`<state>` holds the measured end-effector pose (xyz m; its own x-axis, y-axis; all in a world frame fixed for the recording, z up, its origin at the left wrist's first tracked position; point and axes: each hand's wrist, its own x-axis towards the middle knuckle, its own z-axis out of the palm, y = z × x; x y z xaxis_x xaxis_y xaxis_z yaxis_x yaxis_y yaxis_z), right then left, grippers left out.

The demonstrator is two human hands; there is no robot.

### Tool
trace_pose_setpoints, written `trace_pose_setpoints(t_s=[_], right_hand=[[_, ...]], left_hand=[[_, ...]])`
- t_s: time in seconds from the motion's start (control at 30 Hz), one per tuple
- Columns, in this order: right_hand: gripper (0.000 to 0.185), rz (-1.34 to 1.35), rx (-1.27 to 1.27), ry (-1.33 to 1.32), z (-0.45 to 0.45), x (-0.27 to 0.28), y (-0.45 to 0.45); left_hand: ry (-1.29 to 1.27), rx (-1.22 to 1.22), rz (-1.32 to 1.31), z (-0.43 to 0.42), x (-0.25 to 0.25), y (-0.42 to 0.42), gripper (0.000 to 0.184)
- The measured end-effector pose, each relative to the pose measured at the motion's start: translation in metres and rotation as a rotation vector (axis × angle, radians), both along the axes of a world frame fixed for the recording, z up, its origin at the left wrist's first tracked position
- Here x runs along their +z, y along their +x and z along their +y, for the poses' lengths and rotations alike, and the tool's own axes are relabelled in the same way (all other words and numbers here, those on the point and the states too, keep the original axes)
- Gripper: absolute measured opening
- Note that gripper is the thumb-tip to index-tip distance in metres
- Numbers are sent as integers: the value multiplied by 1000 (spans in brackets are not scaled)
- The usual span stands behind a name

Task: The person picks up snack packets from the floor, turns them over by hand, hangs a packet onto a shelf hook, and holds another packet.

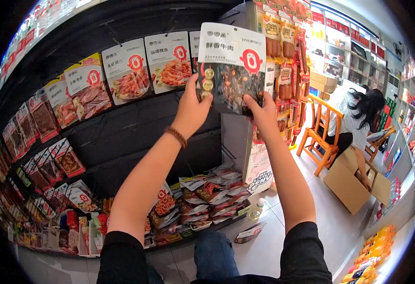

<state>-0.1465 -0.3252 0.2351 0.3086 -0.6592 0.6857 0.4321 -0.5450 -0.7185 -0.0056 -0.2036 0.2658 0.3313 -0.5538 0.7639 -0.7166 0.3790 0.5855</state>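
A snack packet [233,47] with a white top, a red logo and a dark see-through lower part is held up in front of the black shelf rack. My left hand [195,103] grips its lower left edge, thumb on the front. My right hand [261,111] pinches its lower right corner, thumb also on the front. Just left of it, similar white-topped packets [168,61] hang in a row on hooks. The held packet hides part of the last hanging one.
Piled packets [207,199] fill the bottom shelf. A clear bottle [256,209] and a packet [250,233] are on the floor. To the right, a person [349,118] reaches into a cardboard box [347,182] beside a wooden chair [320,137]. Sausage packs [285,80] hang on the end panel.
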Motion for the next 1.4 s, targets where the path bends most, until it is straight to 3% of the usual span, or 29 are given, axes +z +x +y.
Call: trace_pose_setpoints(t_s=[0.1,0.23,0.9,1.07,1.13,1.2,1.3,1.4], right_hand=[[34,15,-38,74,-11,20,9],[37,34,-62,71,-28,36,15],[40,71,-42,114,-52,53,35],[42,152,-4,164,-51,53,25],[49,-42,-19,227,-48,44,22],[50,-96,22,183,-59,30,20],[36,-328,110,194,-60,11,18],[29,-381,121,147,-66,1,19]], left_hand=[[-77,94,-189,-20,22,10,50],[-23,199,-219,-38,38,18,54],[-30,232,-285,-67,54,47,55],[104,179,-137,-59,49,42,58],[73,208,-181,-70,37,60,57],[127,50,20,-55,27,50,56],[129,-44,122,-49,15,47,43],[88,-130,183,-48,10,44,32]])
